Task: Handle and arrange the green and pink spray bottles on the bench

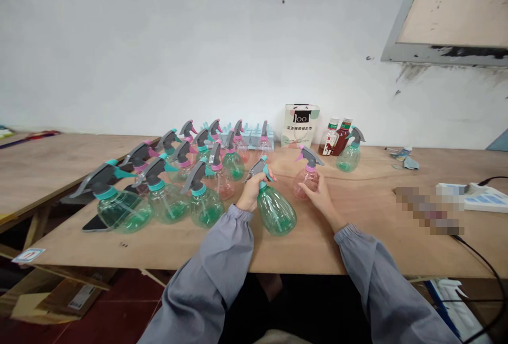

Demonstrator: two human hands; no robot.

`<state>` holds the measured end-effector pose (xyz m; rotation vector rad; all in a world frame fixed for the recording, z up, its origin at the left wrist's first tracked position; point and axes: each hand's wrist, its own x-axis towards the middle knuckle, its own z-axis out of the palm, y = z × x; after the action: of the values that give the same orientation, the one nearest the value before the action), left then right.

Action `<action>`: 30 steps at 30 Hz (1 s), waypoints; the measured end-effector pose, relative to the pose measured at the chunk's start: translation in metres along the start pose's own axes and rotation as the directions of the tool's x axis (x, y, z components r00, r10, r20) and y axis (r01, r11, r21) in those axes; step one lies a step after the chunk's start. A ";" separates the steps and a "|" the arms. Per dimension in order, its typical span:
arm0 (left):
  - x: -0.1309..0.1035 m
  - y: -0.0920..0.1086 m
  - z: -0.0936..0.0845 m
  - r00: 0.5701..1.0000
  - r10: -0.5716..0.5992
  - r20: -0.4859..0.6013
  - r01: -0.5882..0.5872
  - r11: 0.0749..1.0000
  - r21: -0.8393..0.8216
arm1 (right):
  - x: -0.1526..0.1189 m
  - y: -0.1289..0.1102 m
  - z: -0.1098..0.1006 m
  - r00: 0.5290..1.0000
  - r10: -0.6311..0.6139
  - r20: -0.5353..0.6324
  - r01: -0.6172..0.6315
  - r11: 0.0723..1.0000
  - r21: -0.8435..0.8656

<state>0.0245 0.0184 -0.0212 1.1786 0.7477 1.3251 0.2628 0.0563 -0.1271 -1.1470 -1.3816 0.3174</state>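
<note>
My left hand (pixel 254 189) is closed around the neck and grey trigger head of a green spray bottle (pixel 277 211), which is tilted with its base toward the lower right. With my right hand (pixel 317 195) I grip the body of a pink spray bottle (pixel 305 181); it stands about upright, its pink trigger pointing left. Several more green and pink spray bottles (pixel 206 207) stand in rows left of my left hand. Another green spray bottle (pixel 349 157) is apart from them, at the back right.
Against the wall are a paper bag (pixel 300 129), two sauce bottles (pixel 337 137) and a light blue rack (pixel 254 139). A phone (pixel 96 223) lies under the left bottles. On the right are a power strip (pixel 472 197), a black cable (pixel 478 258) and a blurred-out object (pixel 431 210).
</note>
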 end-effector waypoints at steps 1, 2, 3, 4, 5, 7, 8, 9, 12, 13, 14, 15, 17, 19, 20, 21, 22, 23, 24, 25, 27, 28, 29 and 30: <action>0.000 0.000 0.001 1.000 0.014 0.018 -0.014 1.000 -0.003 | 0.000 0.000 0.000 1.000 0.001 0.001 -0.001 1.000 0.005; 0.000 0.000 0.001 0.999 0.034 0.038 -0.034 0.999 -0.003 | 0.000 0.000 0.000 1.000 0.002 0.003 -0.002 1.000 0.011; -0.001 0.000 0.002 0.997 0.060 0.051 -0.060 0.998 0.004 | 0.000 0.001 0.000 1.000 0.001 0.007 -0.001 1.000 0.016; -0.001 0.000 0.003 0.995 0.084 0.054 -0.086 0.996 0.021 | 0.000 0.001 0.000 1.000 -0.001 0.010 0.001 1.000 0.020; -0.001 -0.001 0.004 0.993 0.106 0.046 -0.108 0.993 0.040 | 0.000 0.001 0.000 1.000 -0.005 0.012 0.004 1.000 0.022; 0.000 -0.003 0.004 0.991 0.136 0.000 -0.135 0.989 0.065 | 0.000 0.001 0.000 1.000 -0.008 0.015 0.008 1.000 0.023; 0.000 -0.004 0.003 0.989 0.143 -0.030 -0.140 0.988 0.071 | 0.001 0.001 0.000 1.000 -0.006 0.014 0.006 1.000 0.020; 0.001 -0.005 0.002 0.987 0.148 -0.056 -0.143 0.987 0.077 | 0.001 0.001 0.000 1.000 0.000 0.011 0.000 1.000 0.016; 0.002 -0.006 -0.001 0.977 0.196 -0.079 -0.184 0.973 0.136 | 0.001 -0.001 0.000 1.000 0.020 0.007 -0.020 1.000 0.010; 0.003 -0.005 -0.001 0.971 0.229 -0.070 -0.215 0.962 0.168 | 0.001 -0.001 0.000 1.000 0.020 0.008 -0.020 1.000 0.013; 0.003 -0.004 -0.002 0.962 0.268 -0.057 -0.251 0.946 0.203 | 0.001 -0.002 0.000 1.000 0.018 0.009 -0.018 1.000 0.015; 0.004 -0.003 -0.003 0.951 0.306 -0.047 -0.286 0.928 0.239 | 0.000 -0.002 -0.001 1.000 0.014 0.009 -0.014 1.000 0.016; 0.005 -0.002 -0.003 0.936 0.349 -0.047 -0.320 0.898 0.304 | 0.000 -0.003 -0.001 1.000 0.009 0.009 -0.009 1.000 0.014; 0.006 -0.001 -0.003 0.934 0.347 -0.088 -0.297 0.888 0.352 | -0.001 -0.004 -0.002 1.000 0.007 0.015 -0.007 1.000 0.013; 0.007 -0.002 -0.003 0.933 0.341 -0.113 -0.277 0.884 0.375 | -0.001 -0.004 -0.002 1.000 0.006 0.021 -0.006 1.000 0.016; 0.008 -0.003 -0.003 0.932 0.337 -0.137 -0.259 0.879 0.400 | -0.001 -0.004 -0.002 1.000 0.003 0.024 -0.004 1.000 0.019; 0.009 -0.005 -0.004 0.929 0.335 -0.156 -0.243 0.871 0.426 | -0.001 -0.004 -0.002 1.000 0.001 0.026 -0.002 1.000 0.020; 0.009 -0.007 -0.004 0.926 0.335 -0.172 -0.228 0.863 0.452 | -0.001 -0.003 -0.002 1.000 0.000 0.024 -0.001 1.000 0.020; 0.010 -0.010 -0.004 0.924 0.334 -0.186 -0.214 0.855 0.473 | -0.001 -0.002 -0.002 1.000 0.001 0.022 -0.001 1.000 0.021; 0.010 -0.013 -0.004 0.921 0.334 -0.201 -0.202 0.851 0.485 | 0.000 -0.002 -0.002 1.000 0.003 0.020 -0.003 1.000 0.021; 0.010 -0.020 -0.006 0.912 0.342 -0.227 -0.195 0.847 0.495 | 0.000 -0.001 -0.001 1.000 0.011 0.022 -0.011 1.000 0.026; 0.010 -0.023 -0.006 0.906 0.353 -0.233 -0.199 0.842 0.502 | 0.000 0.000 -0.001 1.000 0.014 0.026 -0.015 1.000 0.027; 0.011 -0.026 -0.007 0.898 0.372 -0.235 -0.209 0.831 0.516 | 0.000 0.000 -0.001 0.999 0.015 0.029 -0.016 0.999 0.028; 0.013 -0.028 -0.009 0.885 0.401 -0.236 -0.226 0.814 0.536 | 0.000 0.000 -0.001 0.999 0.014 0.030 -0.015 1.000 0.027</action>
<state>0.0275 0.0369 -0.0471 1.5534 1.2387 1.7075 0.2637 0.0553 -0.1270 -1.1345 -1.3918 0.3639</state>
